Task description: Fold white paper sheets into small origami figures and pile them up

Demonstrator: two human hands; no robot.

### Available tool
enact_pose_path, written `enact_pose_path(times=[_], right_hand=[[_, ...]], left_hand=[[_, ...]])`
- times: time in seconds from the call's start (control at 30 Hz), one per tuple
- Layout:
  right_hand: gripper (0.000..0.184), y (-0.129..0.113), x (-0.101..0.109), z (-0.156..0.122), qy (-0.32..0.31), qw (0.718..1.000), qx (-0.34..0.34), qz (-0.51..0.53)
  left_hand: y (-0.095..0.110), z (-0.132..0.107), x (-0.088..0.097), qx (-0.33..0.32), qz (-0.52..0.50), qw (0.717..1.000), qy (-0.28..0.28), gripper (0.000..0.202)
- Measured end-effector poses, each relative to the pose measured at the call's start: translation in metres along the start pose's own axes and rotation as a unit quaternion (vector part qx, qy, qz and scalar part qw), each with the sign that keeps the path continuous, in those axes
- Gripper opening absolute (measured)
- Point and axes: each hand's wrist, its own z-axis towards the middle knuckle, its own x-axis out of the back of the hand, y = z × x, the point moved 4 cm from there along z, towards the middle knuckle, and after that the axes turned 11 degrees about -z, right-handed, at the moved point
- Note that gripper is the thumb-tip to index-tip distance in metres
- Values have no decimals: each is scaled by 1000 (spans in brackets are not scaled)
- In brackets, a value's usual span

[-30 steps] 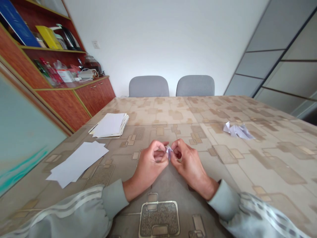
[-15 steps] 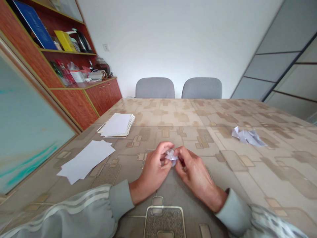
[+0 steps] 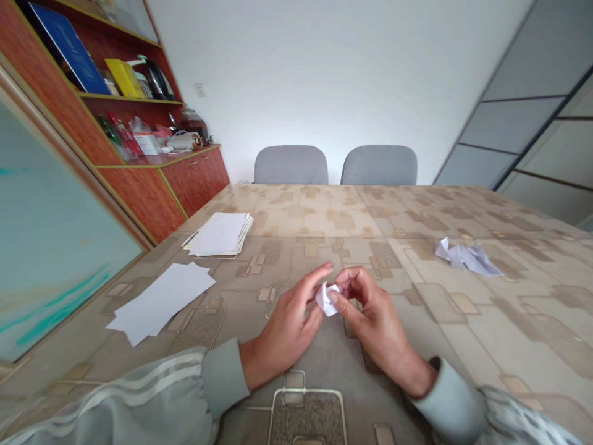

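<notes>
A small folded piece of white paper [image 3: 327, 300] sits between my hands, above the patterned tabletop [image 3: 407, 290]. My right hand [image 3: 377, 324] pinches it between thumb and fingertips. My left hand [image 3: 287, 327] is beside it with the fingers spread and extended, very close to the paper's left edge. Whether they touch it, I cannot tell. To the left lie loose white paper sheets [image 3: 160, 303], and farther back stands a stack of white paper [image 3: 217, 236]. A crumpled or folded white paper piece [image 3: 466, 258] rests on the right of the table.
A red-brown wooden cabinet [image 3: 157, 185] with cluttered shelves stands along the left wall. Two grey chairs [image 3: 336, 165] stand beyond the far table edge. A large glass-like panel [image 3: 50, 247] fills the left foreground, and grey sliding doors [image 3: 514, 123] stand at right.
My left hand has opened and drawn away from the paper, leaving it more visible in my right hand's pinch. The hands have shifted slightly right, and the camera view has levelled.
</notes>
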Motion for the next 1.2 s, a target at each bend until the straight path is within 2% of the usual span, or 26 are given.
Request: enact_pose_path(times=[0.13, 0.27, 0.37, 0.5, 0.63, 0.83, 1.03, 1.2], right_hand=[[11, -1, 2, -1, 6, 1000, -10, 9], [12, -1, 7, 0, -11, 999, -14, -27], [13, 0, 11, 4, -29, 999, 1, -38], [15, -1, 16, 9, -110, 992, 45, -46], [14, 3, 20, 11, -149, 987, 41, -48], [9, 5, 20, 10, -154, 985, 22, -70], [11, -8, 25, 10, -135, 977, 73, -149], [12, -5, 29, 9, -129, 988, 23, -87]], left_hand=[[-9, 2, 4, 77, -64, 992, 76, 30], [-10, 4, 5, 97, -84, 988, 82, 4], [-12, 3, 3, 115, -134, 983, 54, 8], [-18, 2, 2, 132, -153, 979, 40, 13], [-20, 1, 1, 149, -173, 973, 31, 11], [-18, 0, 0, 172, -180, 968, 32, 15], [-18, 3, 4, 176, -185, 966, 48, 18], [-13, 3, 10, 134, -177, 973, 71, 13]])
